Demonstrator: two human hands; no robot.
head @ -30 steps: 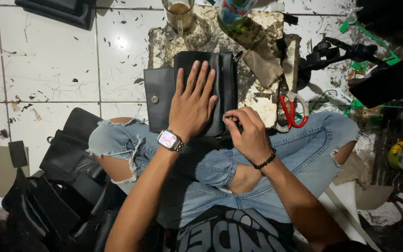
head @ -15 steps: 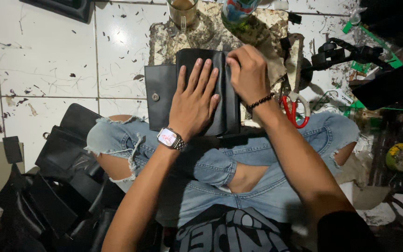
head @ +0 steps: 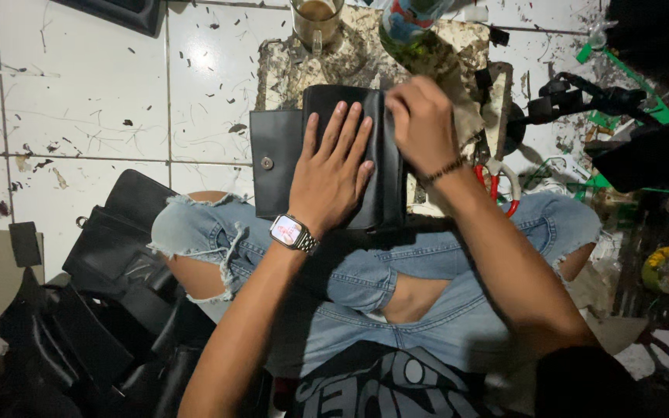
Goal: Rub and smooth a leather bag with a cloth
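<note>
A black leather piece (head: 276,166) with a snap button lies on a stained board (head: 296,66) in front of my knees. My left hand (head: 332,174), with a watch on its wrist, lies flat on the leather with fingers spread. My right hand (head: 422,124) is curled over the leather's upper right edge, fingers bent down onto it; whether it holds a small tool is hidden. I sit cross-legged in torn blue jeans (head: 365,271).
Red-handled scissors (head: 497,186) lie right of the board. A glass mug (head: 317,19) and a bottle (head: 412,27) stand at its far edge. Black leather pieces (head: 110,263) pile at my left. Dark tools and clutter (head: 582,97) fill the right side.
My right hand moved from the leather's near right edge by my knee up to its far right edge. The left hand stayed flat on the leather.
</note>
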